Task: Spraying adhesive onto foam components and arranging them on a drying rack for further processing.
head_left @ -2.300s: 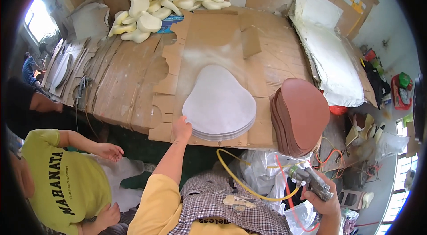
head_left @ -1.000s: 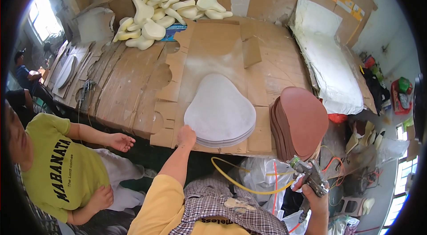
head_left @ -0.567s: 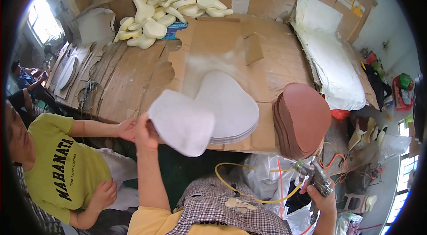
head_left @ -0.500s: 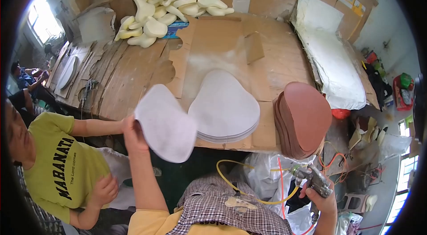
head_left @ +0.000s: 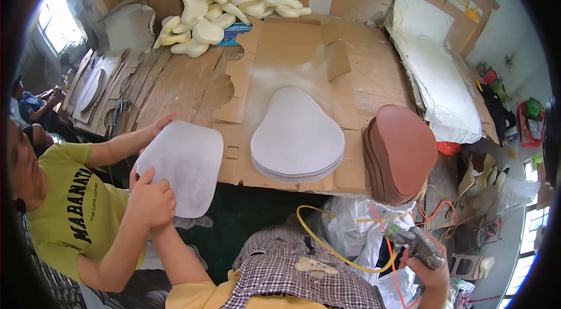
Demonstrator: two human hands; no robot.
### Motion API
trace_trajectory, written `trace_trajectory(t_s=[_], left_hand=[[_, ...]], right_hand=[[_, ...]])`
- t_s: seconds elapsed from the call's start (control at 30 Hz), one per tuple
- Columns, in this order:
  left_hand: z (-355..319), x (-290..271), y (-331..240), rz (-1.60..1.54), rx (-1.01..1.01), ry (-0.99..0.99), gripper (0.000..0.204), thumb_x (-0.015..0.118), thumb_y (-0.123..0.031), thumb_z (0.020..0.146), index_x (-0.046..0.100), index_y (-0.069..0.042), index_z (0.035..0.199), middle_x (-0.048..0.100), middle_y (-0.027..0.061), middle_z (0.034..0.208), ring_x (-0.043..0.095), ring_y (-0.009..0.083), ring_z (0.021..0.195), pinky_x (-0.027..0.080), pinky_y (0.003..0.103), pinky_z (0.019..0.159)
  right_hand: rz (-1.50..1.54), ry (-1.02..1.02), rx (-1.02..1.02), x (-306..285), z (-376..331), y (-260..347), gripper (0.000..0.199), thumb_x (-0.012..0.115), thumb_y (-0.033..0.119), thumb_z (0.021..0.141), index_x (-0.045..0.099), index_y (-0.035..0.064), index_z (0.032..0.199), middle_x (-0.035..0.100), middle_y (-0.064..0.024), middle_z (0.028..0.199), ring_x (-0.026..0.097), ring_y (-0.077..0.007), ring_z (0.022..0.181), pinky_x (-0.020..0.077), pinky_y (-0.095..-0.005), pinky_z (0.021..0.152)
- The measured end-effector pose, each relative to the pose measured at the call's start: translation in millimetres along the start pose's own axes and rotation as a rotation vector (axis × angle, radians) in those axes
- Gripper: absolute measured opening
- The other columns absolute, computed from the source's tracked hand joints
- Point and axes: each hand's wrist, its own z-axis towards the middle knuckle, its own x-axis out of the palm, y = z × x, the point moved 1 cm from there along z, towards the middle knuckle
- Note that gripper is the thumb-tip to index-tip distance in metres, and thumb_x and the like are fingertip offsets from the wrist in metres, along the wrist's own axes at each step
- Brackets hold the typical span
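My left hand is at the left edge of a pale grey rounded sheet, fingers closed on it; a co-worker's hand crosses in front and hides much of mine. The co-worker's other hand touches the sheet's upper edge. At the lower right, my right hand grips a metal spray gun with a yellow hose. Between my hands, a stack of similar grey sheets lies on the table.
Reddish-brown rounded sheets are stacked right of the grey ones. Cream foam saddle-shaped pads are heaped at the back left. Cardboard covers the table. The co-worker in a yellow-green shirt stands close on my left.
My left hand has moved left with the grey sheet. The co-worker's hands have come up to the sheet. The spray gun has shifted slightly right and down.
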Motion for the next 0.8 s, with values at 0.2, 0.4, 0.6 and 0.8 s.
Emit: trace_trajectory(t_s=[0.2,0.4,0.6,0.8], left_hand=[[-11.0,12.6,-33.2,-0.482,-0.616,0.013,0.027,0.049,-0.029,0.077,0.062,-0.014,0.096,0.056,0.0033,0.105,0.046,0.0182,0.107,0.038,0.04,0.093],[-54.9,-35.7,8.0,-0.585,-0.147,-0.548,0.026,0.047,-0.027,0.08,0.059,-0.01,0.096,0.057,0.0066,0.102,0.051,0.0215,0.099,0.042,0.041,0.088],[-81.2,-109.5,100.8,-0.703,0.528,-1.235,0.027,0.042,-0.025,0.086,0.055,-0.004,0.097,0.06,0.0124,0.093,0.058,0.0249,0.092,0.049,0.041,0.083],[-44.7,-122.0,206.1,-0.695,0.415,-1.334,0.016,0.049,-0.015,0.079,0.056,-0.003,0.073,0.063,0.0139,0.076,0.062,0.0309,0.073,0.055,0.043,0.069]], right_hand=[[0.072,0.022,-0.147,35.5,33.2,7.9,0.059,0.067,0.008,0.074,0.042,-0.0069,0.125,0.059,-0.008,0.078,0.057,-0.0137,0.067,0.0474,-0.0266,0.061],[-0.049,-0.213,-0.16,19.6,32.7,9.1,0.056,0.07,0.018,0.077,0.046,-0.0042,0.122,0.058,-0.0053,0.076,0.057,-0.0128,0.063,0.0457,-0.0239,0.059],[-0.2,-0.239,-0.044,-2.8,8.4,11.1,0.058,0.069,0.015,0.073,0.046,-0.0072,0.121,0.057,-0.0047,0.073,0.057,-0.0121,0.061,0.0454,-0.023,0.058],[-0.021,0.02,0.017,6.8,1.2,4.1,0.056,0.068,0.006,0.072,0.046,-0.0096,0.121,0.06,-0.0084,0.079,0.058,-0.0132,0.069,0.0486,-0.0271,0.065]])
